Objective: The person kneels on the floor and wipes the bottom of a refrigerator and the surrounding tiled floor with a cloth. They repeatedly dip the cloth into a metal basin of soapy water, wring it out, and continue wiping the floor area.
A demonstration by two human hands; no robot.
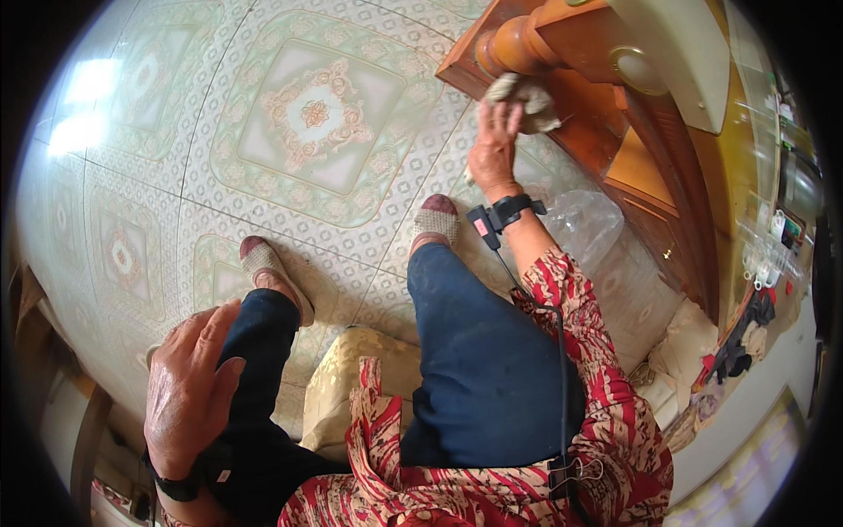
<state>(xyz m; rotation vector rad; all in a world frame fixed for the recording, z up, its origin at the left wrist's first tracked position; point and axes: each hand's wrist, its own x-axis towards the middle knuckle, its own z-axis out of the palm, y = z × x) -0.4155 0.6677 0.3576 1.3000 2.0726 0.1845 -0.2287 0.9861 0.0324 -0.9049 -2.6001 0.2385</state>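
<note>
My right hand [495,150] reaches out at the upper right with its fingers closed on a light, crumpled cloth [532,105]. The cloth lies against or just beside the lower part of an orange-brown wooden cabinet [616,135], near its turned wooden column [517,47]. Some of the palm and the cloth's underside are hidden. My left hand [191,388] holds nothing; it rests on or just above my left knee, palm down, with the thumb held away from the fingers.
A clear plastic bag [585,227] lies on the patterned tile floor [309,115] by the cabinet. A padded seat [352,369] is between my legs. Cups [764,273] and dark cloths [741,346] are at the far right. A cable runs along my right sleeve.
</note>
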